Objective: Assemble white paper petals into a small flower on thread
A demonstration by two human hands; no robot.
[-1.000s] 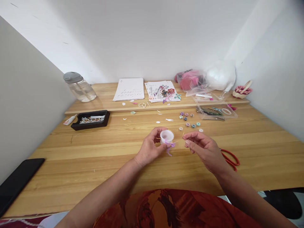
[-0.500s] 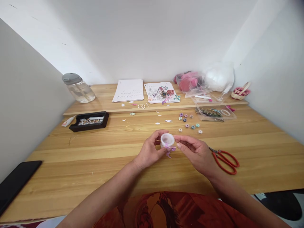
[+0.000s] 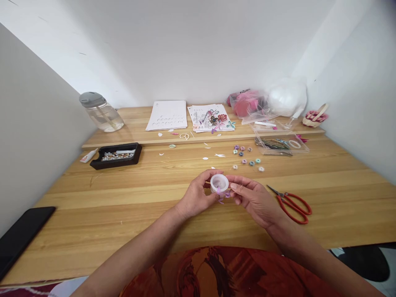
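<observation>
My left hand is wrapped round a small translucent white plastic cup, its open mouth facing up. Purple thread crosses the front of the cup, and loose purple ends hang below the rim near the left thumb. At the cup's right side, my right hand pinches thumb and fingertips together on what looks like a fine strand of this thread. The lower part of the cup is hidden behind the left thumb. To the right of that hand lie red-handled scissors, blades pointing away to the left.
Several small thread bobbins lie beyond my hands. Further back are a clear tool box, plastic bags, a small basket and white sheets. At left stand a black bead tray, a bottle and a phone.
My right hand has shifted slightly, its fingertips now closer to the cup and purple thread. The scissors' blades show more fully. My left hand keeps its hold on the cup.
</observation>
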